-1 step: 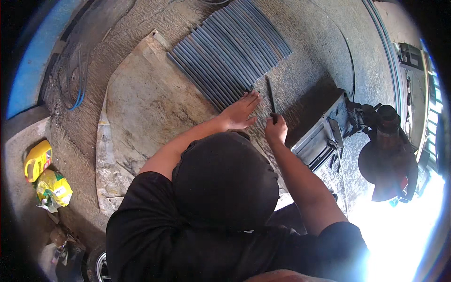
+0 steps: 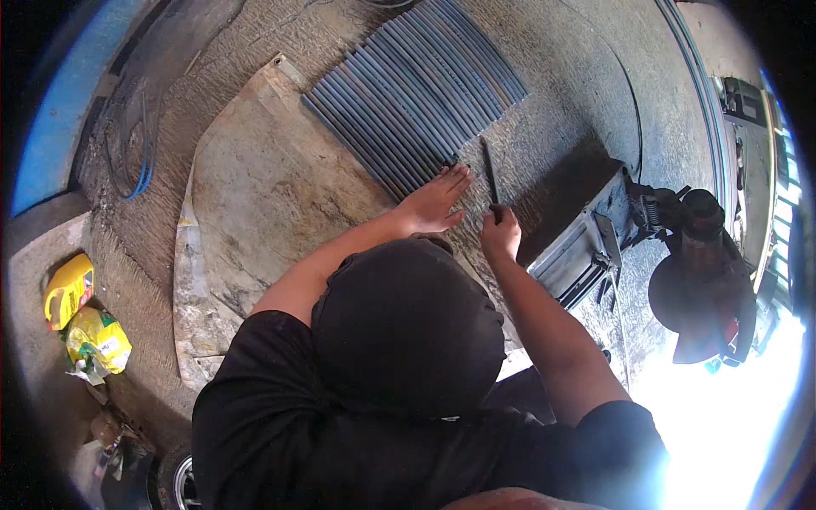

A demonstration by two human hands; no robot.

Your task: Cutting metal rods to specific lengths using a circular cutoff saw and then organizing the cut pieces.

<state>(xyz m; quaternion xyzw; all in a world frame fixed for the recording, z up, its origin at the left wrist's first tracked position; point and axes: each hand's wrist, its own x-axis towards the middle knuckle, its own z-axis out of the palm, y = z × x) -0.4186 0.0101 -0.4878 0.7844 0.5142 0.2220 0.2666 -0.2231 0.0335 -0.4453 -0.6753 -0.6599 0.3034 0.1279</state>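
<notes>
A row of grey metal rods (image 2: 416,81) lies side by side on the floor, partly over a stained, worn sheet (image 2: 272,178). My left hand (image 2: 438,202) rests at the near ends of the rods, fingers stretched out and holding nothing I can see. To its right, my right hand (image 2: 501,234) is closed round the near end of a thin dark metal bar (image 2: 490,170). The bar points away from me, apart from the row. Whether it is a rod or a tool, I cannot tell.
A cut-off saw with a vise (image 2: 586,238) and a large round disc guard (image 2: 701,289) stands close to my right forearm. A yellow jug (image 2: 68,291) and a yellow-green bag (image 2: 98,340) are at the left. Cables (image 2: 143,170) lie at the far left.
</notes>
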